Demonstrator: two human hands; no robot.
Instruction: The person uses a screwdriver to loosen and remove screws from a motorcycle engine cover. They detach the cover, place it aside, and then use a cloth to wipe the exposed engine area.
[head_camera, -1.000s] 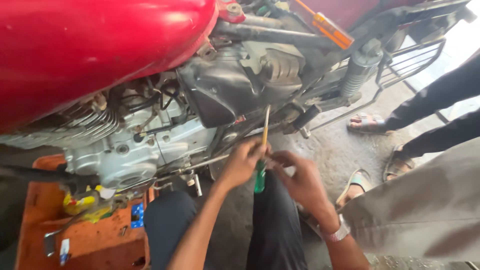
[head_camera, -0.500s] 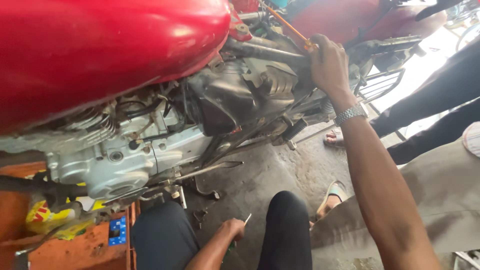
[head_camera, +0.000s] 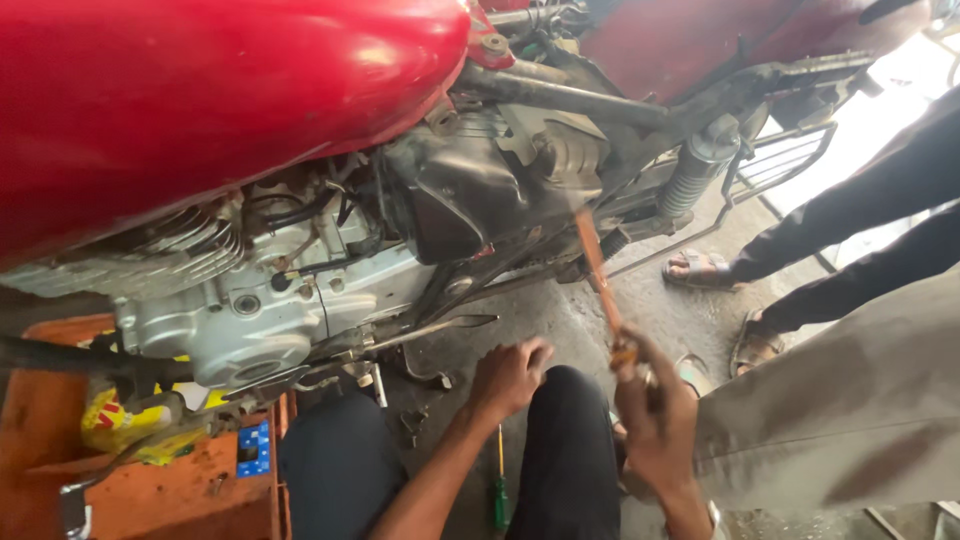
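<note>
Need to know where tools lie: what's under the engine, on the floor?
Under the engine, a kick lever sticks out over grey floor with small dark parts. The green screwdriver lies between the knees. An orange tray hides the floor farther left.

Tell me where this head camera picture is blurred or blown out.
Head view: the orange-handled tool in the right hand is motion-smeared; glare streaks the red fuel tank; the floor at upper right is washed out by daylight; the engine stays fairly sharp.

I see a stained grey concrete floor (head_camera: 590, 320); bright daylight (head_camera: 900, 90) floods in upper right.
</note>
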